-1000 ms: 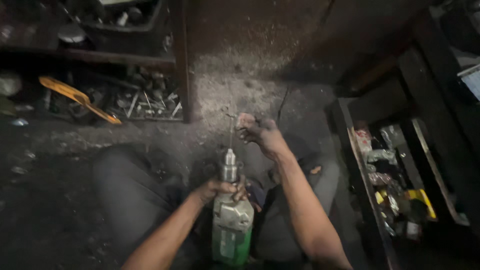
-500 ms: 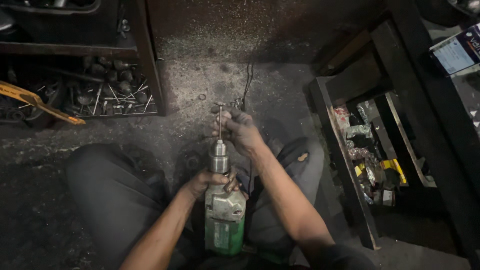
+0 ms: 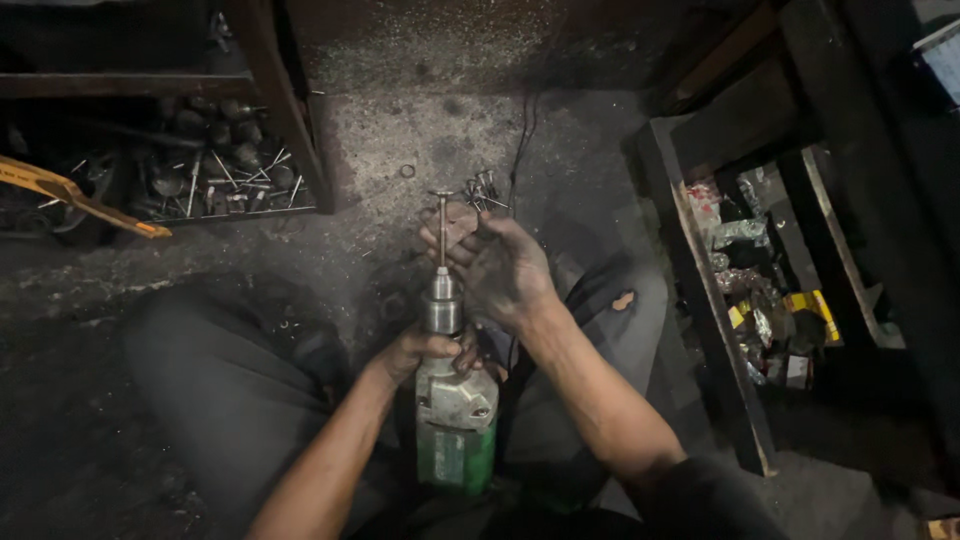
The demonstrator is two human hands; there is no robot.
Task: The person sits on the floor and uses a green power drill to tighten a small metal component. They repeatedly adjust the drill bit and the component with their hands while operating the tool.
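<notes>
We wrap our left hand (image 3: 425, 350) around the neck of the electric drill (image 3: 455, 420), fingers closed just below its silver chuck (image 3: 441, 305). That grip keeps the green-bodied tool propped upright between our knees, nose pointing away from us, so it stays steady without a clamp. Our right hand (image 3: 500, 265) hangs just beyond the chuck with the palm turned up and the fingers loosely curled. It sits beside the thin metal rod (image 3: 441, 228) that rises out of the chuck and ends in a small flat head. We cannot tell whether the fingertips actually pinch the rod or only cup behind it, since the rod crosses in front of the palm.

Just past the right hand, a small cluster of similar pins (image 3: 482, 188) lies on the gritty floor (image 3: 400, 130), near enough to reach without letting go of the drill. A small ring (image 3: 407, 171) lies near them, and a dark cable (image 3: 520, 140) trails away over the floor.

Further off to the left of the hands, a low shelf (image 3: 290, 100) holds scattered nails and rounded metal parts (image 3: 215, 165), with a yellow tool (image 3: 80, 195) sticking out beside it. To the right of the hands, an open wooden box (image 3: 715, 330) is packed with crumpled packets and small yellow items (image 3: 770, 300).
</notes>
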